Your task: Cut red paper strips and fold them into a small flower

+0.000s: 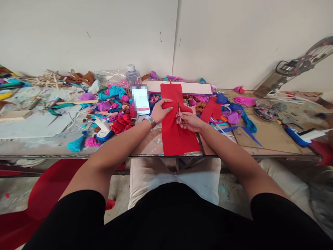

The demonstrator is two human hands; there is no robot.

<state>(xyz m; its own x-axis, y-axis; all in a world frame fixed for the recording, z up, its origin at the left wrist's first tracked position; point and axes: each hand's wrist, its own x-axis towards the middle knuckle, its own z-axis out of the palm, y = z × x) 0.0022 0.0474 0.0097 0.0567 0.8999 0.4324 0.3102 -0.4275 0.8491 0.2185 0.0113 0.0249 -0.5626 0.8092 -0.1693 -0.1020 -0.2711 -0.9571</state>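
Nearest the camera, a black shirt [179,218] fills the bottom of the view, with a pale wall [104,38] at the far side. Between them, the cluttered surface [149,144] runs from left to right. On the near left, below the surface, is a red chair [49,191]; at right, flat cardboard [267,137] lies on the surface. Crumpled coloured scraps [116,93] are heaped to both sides of a red cloth [170,135], which lies in the middle, from the near edge up over a long white panel [196,87] at the far side. The left hand [161,111] rests on the cloth, fingers extended and not closed around anything. The right hand [190,122] is closed around what look like slim scissors [179,113], tip pointing far, over the cloth. Just left of the left hand is a lit phone [142,99], with a clear bottle [133,75] beyond it
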